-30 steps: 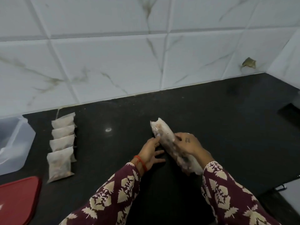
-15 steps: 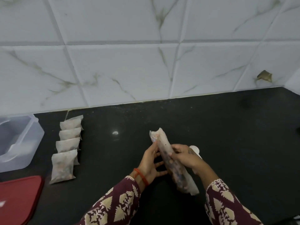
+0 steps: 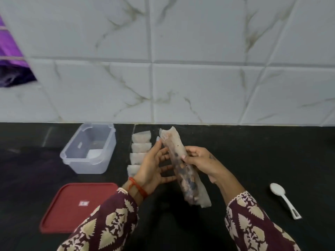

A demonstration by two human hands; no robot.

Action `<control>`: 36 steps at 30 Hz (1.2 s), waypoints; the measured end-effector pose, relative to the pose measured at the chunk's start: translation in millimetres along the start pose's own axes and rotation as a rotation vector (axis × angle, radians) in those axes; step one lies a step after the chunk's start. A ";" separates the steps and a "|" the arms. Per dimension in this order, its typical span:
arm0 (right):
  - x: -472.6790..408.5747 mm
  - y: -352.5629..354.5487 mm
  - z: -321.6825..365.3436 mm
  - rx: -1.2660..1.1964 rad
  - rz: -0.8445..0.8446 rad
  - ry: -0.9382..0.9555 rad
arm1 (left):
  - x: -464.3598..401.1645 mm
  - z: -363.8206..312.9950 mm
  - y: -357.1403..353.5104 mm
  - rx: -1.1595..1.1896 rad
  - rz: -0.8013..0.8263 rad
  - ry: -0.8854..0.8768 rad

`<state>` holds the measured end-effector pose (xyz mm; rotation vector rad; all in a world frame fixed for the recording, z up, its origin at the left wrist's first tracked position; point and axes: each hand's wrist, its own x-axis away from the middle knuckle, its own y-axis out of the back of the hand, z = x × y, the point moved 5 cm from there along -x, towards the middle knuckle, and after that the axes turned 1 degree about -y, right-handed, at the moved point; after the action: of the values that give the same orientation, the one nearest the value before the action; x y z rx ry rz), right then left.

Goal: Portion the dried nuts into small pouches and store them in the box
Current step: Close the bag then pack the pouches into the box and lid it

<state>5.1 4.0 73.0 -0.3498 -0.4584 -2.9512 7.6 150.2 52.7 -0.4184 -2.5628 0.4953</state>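
Observation:
A long rolled plastic bag of dried nuts (image 3: 183,171) is held above the black counter, slanting from upper left to lower right. My right hand (image 3: 201,162) grips its middle from the right side. My left hand (image 3: 154,165) rests against its left side with the fingers spread, fingertips touching the bag near its top. Several small filled pouches (image 3: 140,148) lie in a row on the counter behind my left hand, which partly hides the nearest ones. A clear plastic box (image 3: 90,151) stands open to the left of them.
The box's red lid (image 3: 76,205) lies flat at the front left. A white plastic spoon (image 3: 284,198) lies on the counter at the right. A marbled tile wall runs along the back. Something purple (image 3: 10,57) hangs at the upper left.
The view has swung left, bringing the box, lid and spoon fully into sight. Both hands have raised the nut bag slightly and still hold it the same way.

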 end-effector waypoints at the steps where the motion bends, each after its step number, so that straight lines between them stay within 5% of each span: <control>1: -8.0 -14.5 12.0 -0.004 0.014 0.019 | 5.8 -12.7 14.9 0.005 -0.019 -0.024; 12: -105.1 -180.2 125.4 0.053 0.092 0.123 | 50.1 -137.0 180.6 -0.102 -0.249 -0.200; 20: -171.8 -244.6 109.9 0.187 0.013 0.059 | 18.8 -145.5 243.7 -0.248 -0.326 -0.114; 24: -167.8 -245.9 106.5 0.341 -0.063 0.154 | 2.2 -139.3 266.2 -0.520 -0.425 -0.207; 27: -140.1 -231.0 111.5 0.360 -0.196 0.414 | -2.8 -157.1 280.2 -1.132 -0.675 -0.547; 30: -103.5 -228.5 99.7 0.393 -0.264 0.656 | -20.3 -156.2 275.6 -1.508 -0.529 -0.650; 36: -104.0 -239.8 89.0 0.489 -0.198 0.676 | -47.0 -138.6 284.6 -1.857 -0.344 -0.446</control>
<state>83.7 268.4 62.0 0.7517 -1.0987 -2.7466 175.1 421.7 27.6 -0.3761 -2.5569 -2.2229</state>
